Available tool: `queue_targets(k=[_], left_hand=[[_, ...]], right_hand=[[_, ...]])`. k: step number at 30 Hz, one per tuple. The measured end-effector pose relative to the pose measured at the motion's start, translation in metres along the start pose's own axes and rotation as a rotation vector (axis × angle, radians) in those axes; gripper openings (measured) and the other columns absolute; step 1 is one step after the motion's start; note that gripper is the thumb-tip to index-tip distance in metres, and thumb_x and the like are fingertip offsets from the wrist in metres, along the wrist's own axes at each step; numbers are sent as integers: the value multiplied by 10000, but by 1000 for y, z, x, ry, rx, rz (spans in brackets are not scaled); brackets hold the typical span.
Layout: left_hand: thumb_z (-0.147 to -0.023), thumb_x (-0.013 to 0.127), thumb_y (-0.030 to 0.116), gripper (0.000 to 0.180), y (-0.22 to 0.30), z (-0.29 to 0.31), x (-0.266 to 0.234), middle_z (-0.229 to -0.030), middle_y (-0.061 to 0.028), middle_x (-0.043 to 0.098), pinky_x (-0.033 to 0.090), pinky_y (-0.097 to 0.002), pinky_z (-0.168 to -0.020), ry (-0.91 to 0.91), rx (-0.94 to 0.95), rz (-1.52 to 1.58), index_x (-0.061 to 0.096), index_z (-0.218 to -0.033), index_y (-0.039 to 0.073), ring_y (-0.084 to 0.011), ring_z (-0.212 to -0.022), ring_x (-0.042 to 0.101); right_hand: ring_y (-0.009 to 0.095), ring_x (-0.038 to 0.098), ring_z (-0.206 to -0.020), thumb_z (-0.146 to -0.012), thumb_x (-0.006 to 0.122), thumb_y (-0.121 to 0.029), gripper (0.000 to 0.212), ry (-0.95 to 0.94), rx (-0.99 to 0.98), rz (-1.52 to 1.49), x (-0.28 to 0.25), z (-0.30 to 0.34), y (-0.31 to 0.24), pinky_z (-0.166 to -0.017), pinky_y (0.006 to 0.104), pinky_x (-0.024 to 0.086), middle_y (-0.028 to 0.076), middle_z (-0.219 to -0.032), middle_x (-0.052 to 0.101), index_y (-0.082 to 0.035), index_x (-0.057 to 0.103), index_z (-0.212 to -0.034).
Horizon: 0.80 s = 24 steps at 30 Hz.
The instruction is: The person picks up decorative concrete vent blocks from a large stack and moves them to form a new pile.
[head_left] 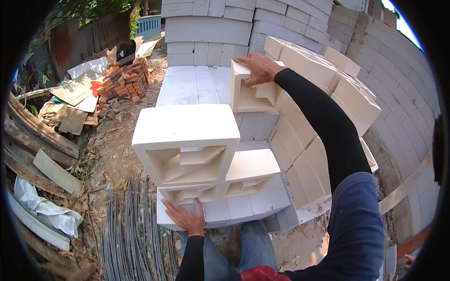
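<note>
My right hand (261, 69) reaches forward and grips a cream vent block (254, 101) by its top edge. Its thumb dips into the block's hollow. That block stands upright beside a tall stack of similar vent blocks (307, 164). Nearer to me, a large vent block (187, 122) rests on top of a lower vent block (164, 193), with another vent block (251, 165) to the right. My left hand (187, 218) lies with spread fingers against the lower block's front, by the edge of the white blocks (241, 208) beneath.
Steel rods (136, 229) lie on the ground at the left, near planks (40, 136) and a white plastic sheet (47, 206). Farther back sits a red brick pile (124, 79). Stacked white blocks (206, 30) stand ahead, and a grey block wall (398, 79) runs along the right.
</note>
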<state>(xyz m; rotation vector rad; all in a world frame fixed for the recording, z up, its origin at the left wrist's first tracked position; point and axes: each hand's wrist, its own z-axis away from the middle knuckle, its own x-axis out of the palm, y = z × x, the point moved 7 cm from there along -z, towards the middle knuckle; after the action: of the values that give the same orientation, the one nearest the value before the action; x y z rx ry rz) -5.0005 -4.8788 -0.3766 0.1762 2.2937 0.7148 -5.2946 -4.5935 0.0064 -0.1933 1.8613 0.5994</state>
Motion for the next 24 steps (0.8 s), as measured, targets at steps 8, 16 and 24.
queue_targets(k=[8, 16, 24], left_hand=[[-794, 801, 369, 1143, -7, 5, 4, -1582, -390, 229, 254, -577, -1209, -65, -30, -37, 119, -1571, -120, -539, -1457, 285], [-827, 792, 322, 1107, 1, 2, 2, -1579, -406, 223, 246, -565, -1212, -31, 16, -25, 107, -1573, -125, -550, -1464, 271], [-818, 798, 359, 1102, 7, -2, 4, -1574, -402, 242, 244, -534, -1221, -28, -11, 20, 155, -1555, -149, -532, -1465, 280]], right_hand=[[387, 592, -1164, -667, 794, -446, 968, -43, -23, -68, 65, -60, 54, -975, 454, 520, 219, -1175, 617, -217, 458, -1544], [376, 590, -1177, -724, 753, -406, 927, -51, 80, -281, 106, -60, 95, -1031, 428, 492, 232, -1254, 586, -251, 416, -1573], [397, 522, -1330, -800, 746, -479, 854, 665, 336, -363, 70, 42, 38, -1123, 436, 423, 256, -1388, 555, -119, 475, -1525]])
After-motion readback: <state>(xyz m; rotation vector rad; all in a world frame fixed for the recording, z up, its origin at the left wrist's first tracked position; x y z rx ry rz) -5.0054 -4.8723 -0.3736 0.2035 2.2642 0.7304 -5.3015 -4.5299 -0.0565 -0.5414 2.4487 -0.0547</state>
